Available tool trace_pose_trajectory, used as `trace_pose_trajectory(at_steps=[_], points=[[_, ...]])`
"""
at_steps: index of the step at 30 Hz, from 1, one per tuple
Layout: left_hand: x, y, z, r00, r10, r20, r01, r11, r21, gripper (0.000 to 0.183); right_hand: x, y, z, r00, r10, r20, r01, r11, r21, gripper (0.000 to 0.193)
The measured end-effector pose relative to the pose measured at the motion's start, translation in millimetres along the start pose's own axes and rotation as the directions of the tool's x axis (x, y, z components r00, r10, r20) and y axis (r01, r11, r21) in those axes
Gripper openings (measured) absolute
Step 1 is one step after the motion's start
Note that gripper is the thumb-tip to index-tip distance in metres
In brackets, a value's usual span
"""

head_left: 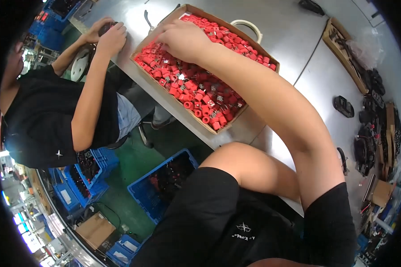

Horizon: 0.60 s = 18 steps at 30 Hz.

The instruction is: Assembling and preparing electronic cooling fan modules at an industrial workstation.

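My right arm stretches up from the lower right across a shallow cardboard box (218, 130). The box holds a heap of small red plastic parts (189, 86), many with metal pieces and some with a round hole. Over the box's far left part is my right hand (185, 41), palm down. Its bent fingers are slightly apart and reach down to the red parts near the left rim; I see nothing held in them. My left forearm (263, 171) is folded across and passes behind my right arm, which hides my left hand.
A co-worker's hands (109, 35) hold a dark object at the table's left edge. Pliers (149, 20) and a cream ring (247, 27) lie by the box. Dark parts (365, 142) and a long cardboard tray (343, 51) are at right. A blue crate (140, 200) stands below the table.
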<state>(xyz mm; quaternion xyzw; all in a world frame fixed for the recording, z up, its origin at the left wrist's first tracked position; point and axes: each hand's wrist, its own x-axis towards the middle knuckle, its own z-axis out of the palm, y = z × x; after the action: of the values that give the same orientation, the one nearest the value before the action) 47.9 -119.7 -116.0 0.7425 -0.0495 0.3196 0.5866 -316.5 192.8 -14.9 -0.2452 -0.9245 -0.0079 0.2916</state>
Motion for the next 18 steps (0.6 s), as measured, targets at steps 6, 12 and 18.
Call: trace_pose_trajectory(at_steps=[6,12,18], points=[[-26.8,7.9,-24.8,0.972,-0.128,-0.196,0.127,0.992,-0.017,0.051,24.4,-45.7,9.2,0.911,0.274,0.306,-0.27,0.961,-0.059,0.022],[-28.2,46.6,-39.0,0.951,-0.191,-0.244,0.182,0.981,-0.061,0.055,-0.9,-26.4,-6.1,0.992,0.127,-0.025,-0.127,0.991,-0.034,0.017],[1.0,96.1,-41.1,0.919,-0.244,-0.311,0.211,0.968,-0.135,0.061,-62.1,5.2,-144.5,0.983,0.181,0.031,-0.183,0.944,0.274,0.021]])
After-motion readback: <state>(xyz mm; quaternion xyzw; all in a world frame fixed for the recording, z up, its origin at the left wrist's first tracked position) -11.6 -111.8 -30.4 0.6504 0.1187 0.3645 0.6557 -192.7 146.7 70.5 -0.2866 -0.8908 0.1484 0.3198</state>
